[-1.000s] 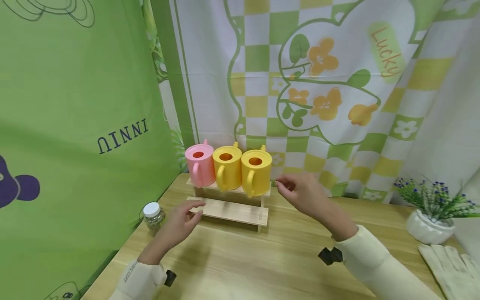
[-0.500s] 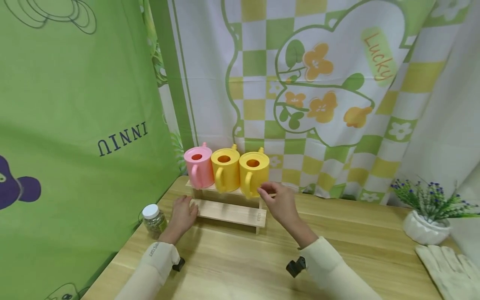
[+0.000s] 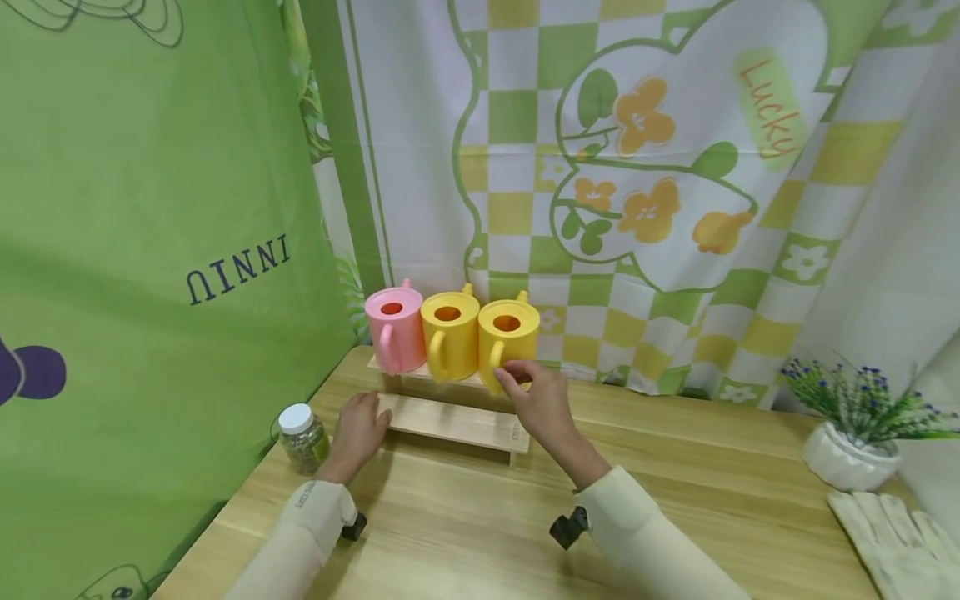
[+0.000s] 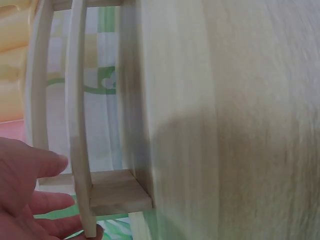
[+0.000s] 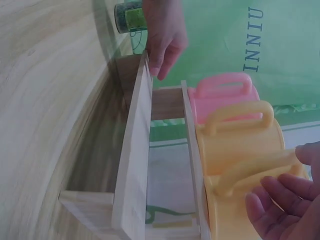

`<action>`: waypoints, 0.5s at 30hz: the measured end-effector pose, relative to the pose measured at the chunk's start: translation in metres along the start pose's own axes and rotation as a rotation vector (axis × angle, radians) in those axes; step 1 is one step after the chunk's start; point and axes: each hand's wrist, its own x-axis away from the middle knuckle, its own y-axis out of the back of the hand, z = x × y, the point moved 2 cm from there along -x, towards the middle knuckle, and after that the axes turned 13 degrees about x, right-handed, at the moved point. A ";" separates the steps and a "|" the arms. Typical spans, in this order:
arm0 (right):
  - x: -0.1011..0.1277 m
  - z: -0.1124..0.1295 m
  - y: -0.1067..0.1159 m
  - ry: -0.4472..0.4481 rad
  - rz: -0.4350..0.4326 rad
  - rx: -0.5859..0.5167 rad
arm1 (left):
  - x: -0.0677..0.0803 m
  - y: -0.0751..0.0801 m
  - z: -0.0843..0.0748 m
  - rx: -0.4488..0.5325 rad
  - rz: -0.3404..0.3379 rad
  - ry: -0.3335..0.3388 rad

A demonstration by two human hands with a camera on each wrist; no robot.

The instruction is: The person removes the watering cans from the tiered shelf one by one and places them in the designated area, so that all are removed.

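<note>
A two-tier wooden rack stands on the table by the curtain. Its upper shelf carries a pink cup and two yellow cups. My left hand rests with straight fingers against the left end of the lower shelf; the right wrist view shows its fingertips on that edge. My right hand is at the right yellow cup. Its thumb and loosely curled fingers lie either side of the cup's handle, with a small gap showing.
A white-capped glass jar stands left of the rack, near the green wall cloth. At the far right are a white pot of blue flowers and a pale glove. The wooden table stretches in front of the rack.
My right hand moved left from beside the rack to the right yellow cup's handle. My left hand moved forward and settled on the lower shelf's left end.
</note>
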 end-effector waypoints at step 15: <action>-0.004 0.007 -0.013 -0.031 -0.024 -0.086 | 0.001 -0.005 -0.005 -0.158 -0.055 -0.098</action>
